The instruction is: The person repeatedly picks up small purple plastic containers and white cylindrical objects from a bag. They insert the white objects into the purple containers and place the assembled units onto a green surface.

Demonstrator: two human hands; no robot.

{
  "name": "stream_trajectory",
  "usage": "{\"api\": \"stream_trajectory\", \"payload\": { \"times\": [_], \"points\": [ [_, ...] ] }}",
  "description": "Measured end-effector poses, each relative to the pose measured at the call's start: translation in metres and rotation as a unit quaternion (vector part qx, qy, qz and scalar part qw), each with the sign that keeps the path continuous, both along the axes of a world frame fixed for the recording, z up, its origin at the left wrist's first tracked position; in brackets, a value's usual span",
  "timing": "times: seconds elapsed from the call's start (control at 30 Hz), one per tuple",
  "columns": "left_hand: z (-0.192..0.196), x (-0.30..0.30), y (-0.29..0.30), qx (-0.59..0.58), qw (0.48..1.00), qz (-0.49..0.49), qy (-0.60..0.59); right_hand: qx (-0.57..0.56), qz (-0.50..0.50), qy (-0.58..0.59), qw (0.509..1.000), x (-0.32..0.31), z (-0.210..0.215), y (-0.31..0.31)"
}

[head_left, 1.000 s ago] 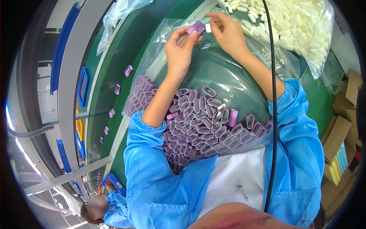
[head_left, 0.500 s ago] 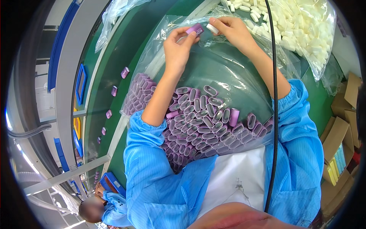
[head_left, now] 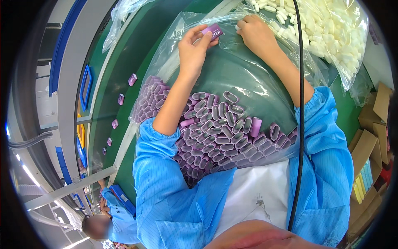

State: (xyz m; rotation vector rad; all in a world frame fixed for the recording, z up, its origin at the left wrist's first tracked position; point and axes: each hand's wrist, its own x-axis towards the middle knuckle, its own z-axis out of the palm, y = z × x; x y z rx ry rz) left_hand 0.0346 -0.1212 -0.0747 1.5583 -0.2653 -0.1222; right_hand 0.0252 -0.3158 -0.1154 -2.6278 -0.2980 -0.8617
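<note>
Purple case (head_left: 213,31) gripped, the left hand (head_left: 193,50) likely steadies it. The right hand (head_left: 258,38) pinches a white piece (head_left: 237,27).

R hand (head_left: 256,36) hiding most of a white piece (head_left: 237,27), upper ctr of frame
Can't make out its shape from here; L sleeve (head_left: 155,145) covers some purple shells (head_left: 227,132), ctr; bag of white pieces (head_left: 347,81) cut off by top edge, upper R; co-worker's face (head_left: 97,226) blurred, lower L; farthest purple bit (head_left: 104,151) on belt (head_left: 137,52) too small to tell, L side.
</note>
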Motion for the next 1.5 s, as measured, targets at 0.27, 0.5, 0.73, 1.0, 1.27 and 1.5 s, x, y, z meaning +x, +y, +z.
{"api": "stream_trajectory", "payload": {
  "times": [0.27, 0.5, 0.73, 1.0, 1.27, 1.5],
  "points": [
    [0.008, -0.003, 0.000, -0.096, 0.992, -0.075, 0.017, 0.501, 0.179, 0.023, 0.846, -0.017, 0.028, 0.001],
    [0.012, -0.007, -0.003, -0.033, 0.990, -0.112, -0.083, 0.532, 0.229, 0.123, 0.806, -0.027, 0.040, 0.008],
    [0.016, -0.013, -0.007, -0.133, 0.985, -0.113, 0.002, 0.567, 0.332, 0.078, 0.750, -0.024, 0.032, 0.007],
    [0.024, -0.009, -0.004, -0.107, 0.987, -0.103, -0.055, 0.603, 0.277, 0.077, 0.744, -0.037, 0.049, 0.015],
    [0.026, -0.018, -0.013, -0.045, 0.986, -0.058, -0.149, 0.492, 0.186, -0.084, 0.847, -0.035, 0.035, 0.032],
    [0.032, -0.013, -0.006, -0.035, 0.983, -0.091, -0.154, 0.608, 0.295, 0.137, 0.725, -0.035, 0.044, 0.009]
  ]
}}
